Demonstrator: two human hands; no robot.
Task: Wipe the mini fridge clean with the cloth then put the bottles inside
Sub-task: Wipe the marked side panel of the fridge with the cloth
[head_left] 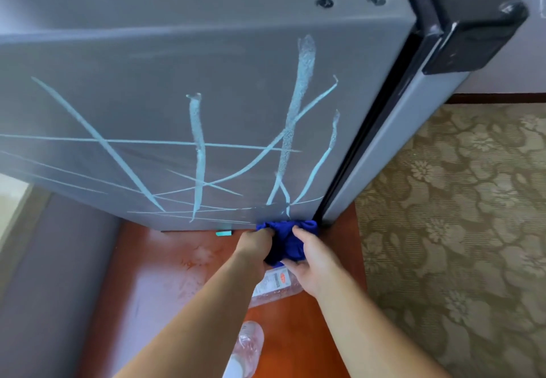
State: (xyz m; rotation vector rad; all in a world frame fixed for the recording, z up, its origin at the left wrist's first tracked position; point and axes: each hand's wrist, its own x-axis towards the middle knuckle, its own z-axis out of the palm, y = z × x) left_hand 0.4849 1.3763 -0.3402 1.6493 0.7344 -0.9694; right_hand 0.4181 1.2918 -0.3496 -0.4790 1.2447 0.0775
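Bottles lie nearest on a glossy red-brown wooden surface (177, 274). The capped bottle (246, 345) is clear crinkled plastic with a white top, lying on its side at the near edge. The labelled bottle (276, 284), also clear, lies just beyond it and is partly hidden under the forearms.

Past them, both hands are closed on a bunched, soft blue cloth (288, 241). The left hand (254, 243) has its fingers curled into the cloth's left side, and the right hand (313, 256) clasps it from the right. The cloth is pressed against the bottom near corner of the mini fridge (177, 67), close to the door seam.

The fridge's flat grey side panel is crossed by pale, foamy streaks (198, 147). A small teal tab (223, 233) sits at its base. To the right are the grey door (384, 147) with its black gasket and a blocky black hinge cover (472, 29). A woven floral carpet (458, 230) lies to the right.
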